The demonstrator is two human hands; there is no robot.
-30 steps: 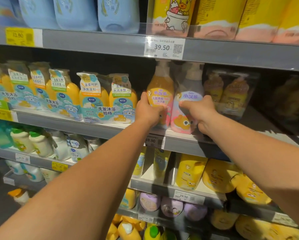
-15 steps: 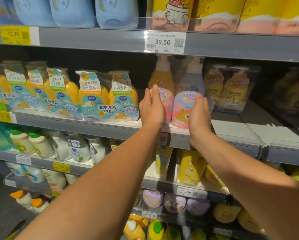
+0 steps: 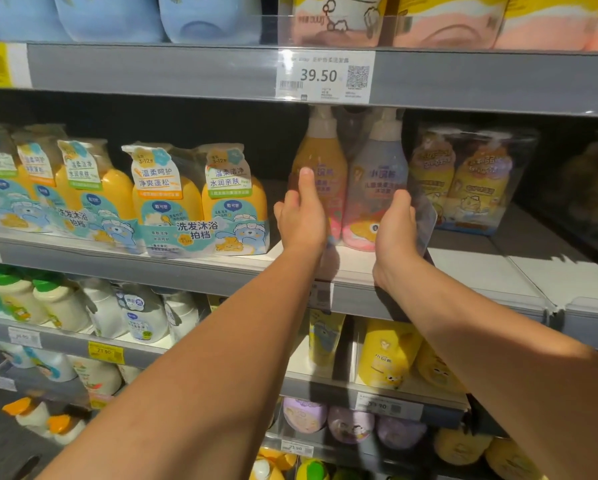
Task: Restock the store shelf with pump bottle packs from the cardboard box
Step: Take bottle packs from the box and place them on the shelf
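Observation:
A clear-wrapped pump bottle pack (image 3: 354,178), one amber bottle and one lilac bottle with pink bases, stands upright on the middle shelf (image 3: 463,268). My left hand (image 3: 302,216) lies flat against the pack's left side, fingers straight. My right hand (image 3: 396,226) presses its right side, fingers curled around the clear wrap. A second similar pack (image 3: 470,178) stands further back to the right. The cardboard box is out of view.
Yellow twin packs with blue labels (image 3: 200,202) fill the shelf to the left. A 39.50 price tag (image 3: 323,76) hangs on the shelf rail above. White bare shelf surface (image 3: 519,258) lies right of the pack. Lower shelves hold bottles and pouches.
Both hands slid from the pack's front to its sides. The pack has shifted slightly deeper onto the shelf. The camera moved a little closer.

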